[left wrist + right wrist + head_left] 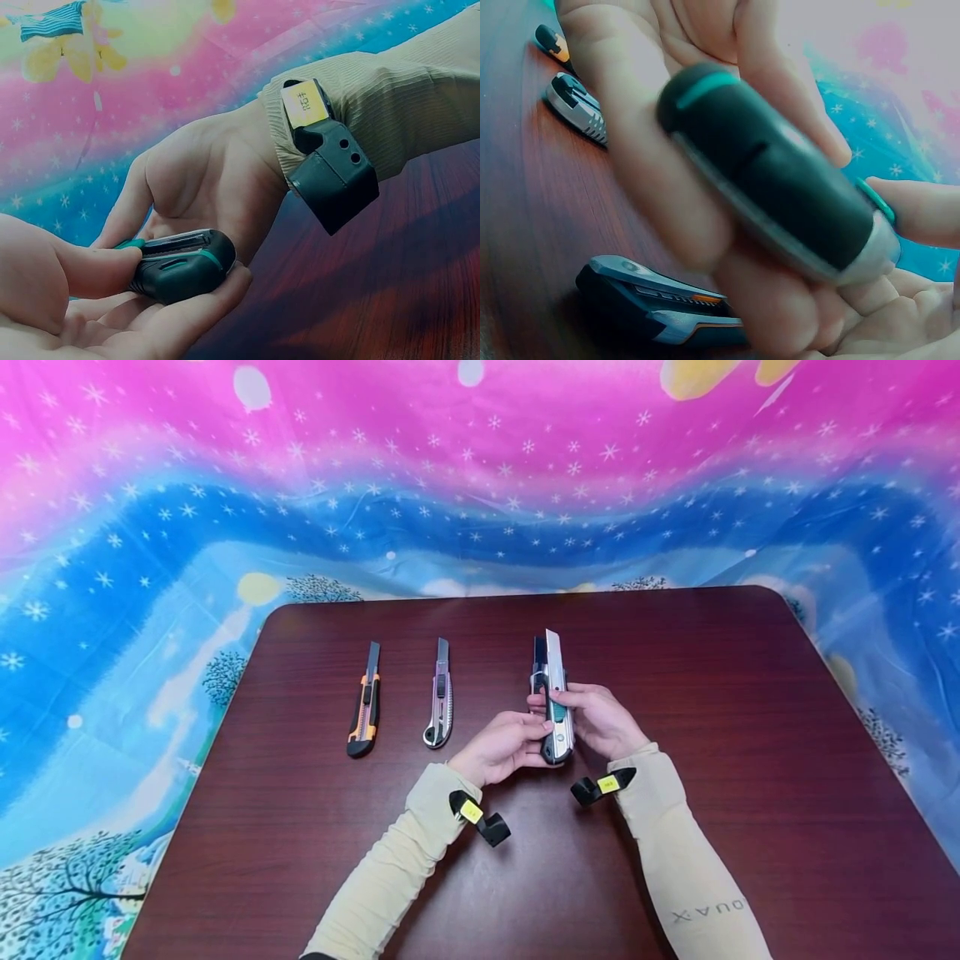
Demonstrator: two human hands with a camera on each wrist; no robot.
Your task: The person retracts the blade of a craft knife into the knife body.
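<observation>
Both hands hold a silver and black utility knife with a green slider (558, 718), its broad blade extended and pointing away. Thumb and fingers of the left hand (504, 748) grip its rear end. The right hand (606, 720) holds it farther forward from the other side; in the right wrist view that hand's thumb (922, 212) touches the green slider (876, 199). Beneath the held knife, and partly hidden by it in the head view, another utility knife (660, 307), black and grey with orange trim, lies on the table.
An orange and black utility knife (363, 714) lies at the left of the dark reddish table (750, 710). A silver utility knife (441, 702) lies to its right. Both have blades extended away from the person. A patterned cloth (480, 510) hangs behind the table.
</observation>
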